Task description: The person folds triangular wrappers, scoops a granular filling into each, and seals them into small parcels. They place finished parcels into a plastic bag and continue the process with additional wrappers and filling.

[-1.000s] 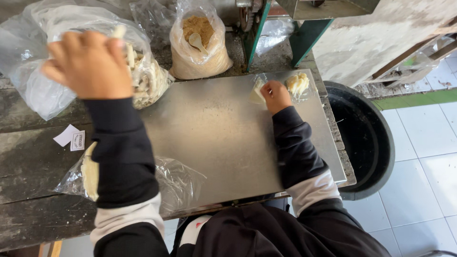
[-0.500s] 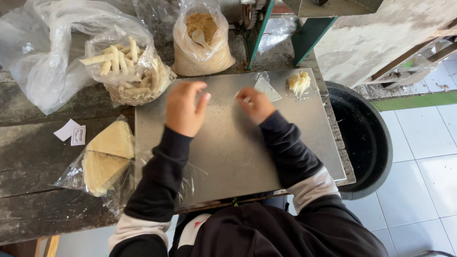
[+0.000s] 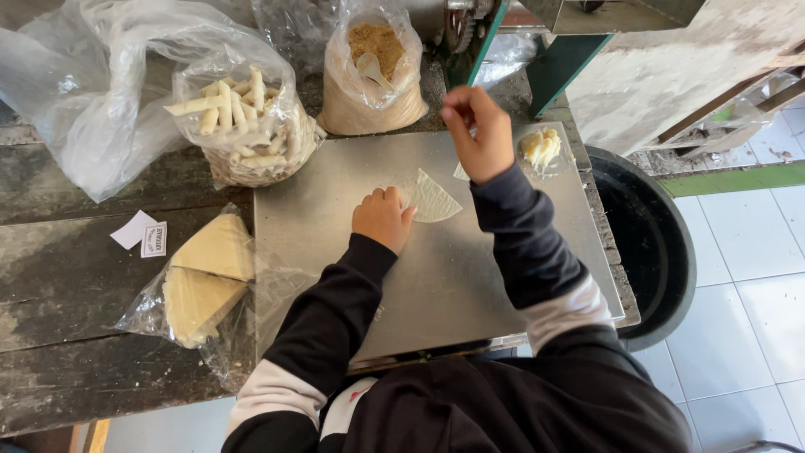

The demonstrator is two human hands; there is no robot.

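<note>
A thin, pale triangular wrapper sheet (image 3: 432,198) lies flat on the steel tray (image 3: 470,277). My left hand (image 3: 381,218) rests on the tray with fingertips pressing the sheet's left edge. My right hand (image 3: 480,134) is raised above the tray's far side, fingers pinched together; whether it holds anything I cannot tell. A small lump of pale filling (image 3: 541,148) sits on clear plastic at the tray's far right corner.
A clear bag of rolled pastry sticks (image 3: 243,126) and a bag of brown filling with a spoon (image 3: 369,71) stand behind the tray. Stacked triangular wrappers in plastic (image 3: 201,277) lie at left beside paper slips (image 3: 142,233). A black bin (image 3: 650,243) stands at right.
My left hand came from the far-left bag to the tray and laid a wrapper sheet flat. My right hand moved off the filling lump and lifted up.
</note>
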